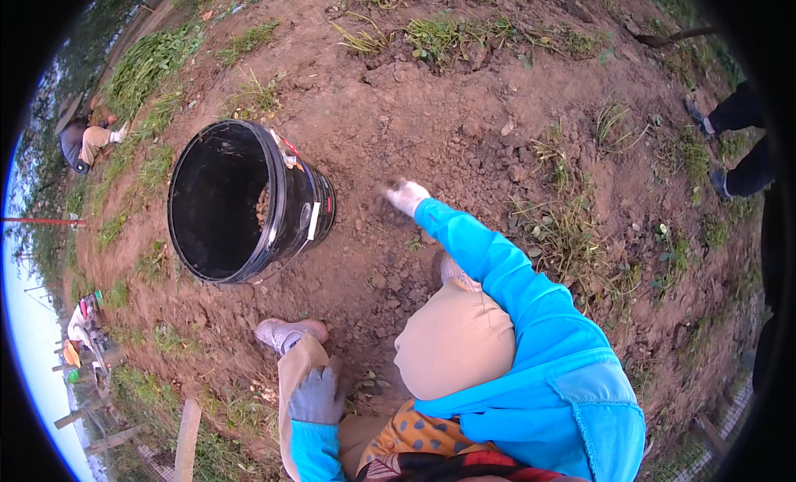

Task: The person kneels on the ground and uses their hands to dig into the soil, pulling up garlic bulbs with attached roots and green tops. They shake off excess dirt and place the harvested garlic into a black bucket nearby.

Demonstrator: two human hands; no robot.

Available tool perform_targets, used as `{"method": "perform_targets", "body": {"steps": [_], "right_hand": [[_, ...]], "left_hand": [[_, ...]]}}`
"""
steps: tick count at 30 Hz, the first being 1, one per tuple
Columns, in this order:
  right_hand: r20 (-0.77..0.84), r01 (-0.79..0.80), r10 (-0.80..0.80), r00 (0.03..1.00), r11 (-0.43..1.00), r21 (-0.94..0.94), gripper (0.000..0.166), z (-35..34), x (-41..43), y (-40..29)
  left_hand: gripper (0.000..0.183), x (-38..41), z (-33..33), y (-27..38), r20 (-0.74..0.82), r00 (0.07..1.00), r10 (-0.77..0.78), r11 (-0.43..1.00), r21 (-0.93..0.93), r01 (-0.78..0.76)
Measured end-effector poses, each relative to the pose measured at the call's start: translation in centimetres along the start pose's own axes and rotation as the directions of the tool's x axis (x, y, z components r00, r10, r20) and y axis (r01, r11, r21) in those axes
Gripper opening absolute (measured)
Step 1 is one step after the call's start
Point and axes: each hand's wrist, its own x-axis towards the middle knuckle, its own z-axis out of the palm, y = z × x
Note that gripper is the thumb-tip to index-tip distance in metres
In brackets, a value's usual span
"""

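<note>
My right hand (405,197), in a pale glove soiled at the fingers, is low over loose reddish-brown soil (379,258). Its fingertips are blurred, so I cannot tell whether anything is in them. To its left, a large black plastic bucket (320,199) stands on the ground, mouth tilted towards me in the view. A small heap of tan lumps (262,207) shows at its bottom; the rest of the inside is dark. My left hand (316,395), in a grey glove, rests by my left shin with nothing visible in it.
My shoe (291,334) is planted below the bucket. Uprooted green plants (559,233) lie to the right, with a leafy pile (155,65) at upper left. A person's legs (740,112) stand at far right; another person (87,140) crouches at far left. A wooden post (188,441) rises at lower left.
</note>
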Motion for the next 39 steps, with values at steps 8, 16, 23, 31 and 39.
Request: {"method": "perform_targets", "body": {"steps": [8, 16, 23, 31, 39], "right_hand": [[-0.389, 0.210, -0.135, 0.911, 0.965, 0.159, 0.049, 1.0, -3.1, 2.0], [-0.501, -0.131, 0.040, 0.865, 0.980, -0.149, 0.038, -11.0, 0.1, 12.3], [-0.269, -0.341, 0.224, 0.937, 0.760, -0.554, 0.070, -9.5, 1.0, 10.6], [-0.238, -0.286, 0.194, 0.952, 0.843, -0.455, 0.071, -8.6, -0.9, 9.0], [-0.115, -0.040, -0.026, 0.993, 0.841, -0.539, 0.054, -5.1, -6.4, 4.8]], "left_hand": [[0.035, -1.9, 1.6, 0.7, -0.004, 0.997, 0.082, 0.996, 0.033, -0.082], [0.041, -1.1, -0.4, 0.7, -0.007, 1.000, 0.020, 0.999, -0.036, -0.021], [0.042, -0.6, 0.4, -0.2, 0.052, 0.998, 0.016, 1.000, -0.024, -0.015], [0.041, -2.1, 0.2, 0.0, -0.013, 1.000, 0.020, 0.998, -0.059, -0.021], [0.044, -0.9, 0.6, -0.4, -0.064, 0.993, 0.104, 0.993, -0.047, -0.107]]}}
